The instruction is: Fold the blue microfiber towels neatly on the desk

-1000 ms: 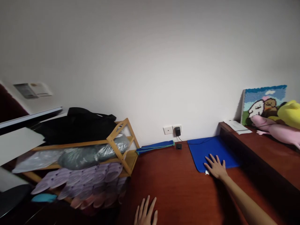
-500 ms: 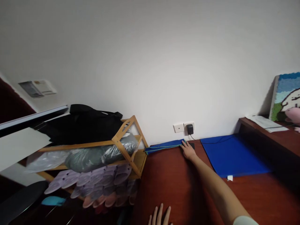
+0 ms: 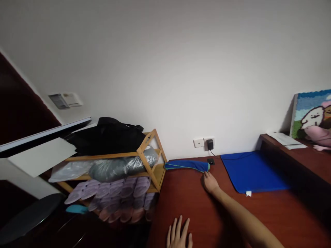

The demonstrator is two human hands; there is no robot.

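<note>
Red-brown wooden desk [image 3: 181, 213], folded blue towel [image 3: 186, 165] just beside right-hand fingers [image 3: 206, 177] (nearly touching)

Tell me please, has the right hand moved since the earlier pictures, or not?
Yes, leftward: against the blue mat, the right hand has left the mat's corner and now is on the desk.

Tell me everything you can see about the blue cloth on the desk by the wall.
The blue cloth is a long, narrow folded strip of soft-looking fabric with green edging. It lies lengthwise on the reddish-brown wooden desk, along the foot of the white wall. Its left end sits beside the wooden shoe rack; its right end is near a small black object. The fingers of the right hand are right by that end, though whether they touch it is hard to tell.
</note>
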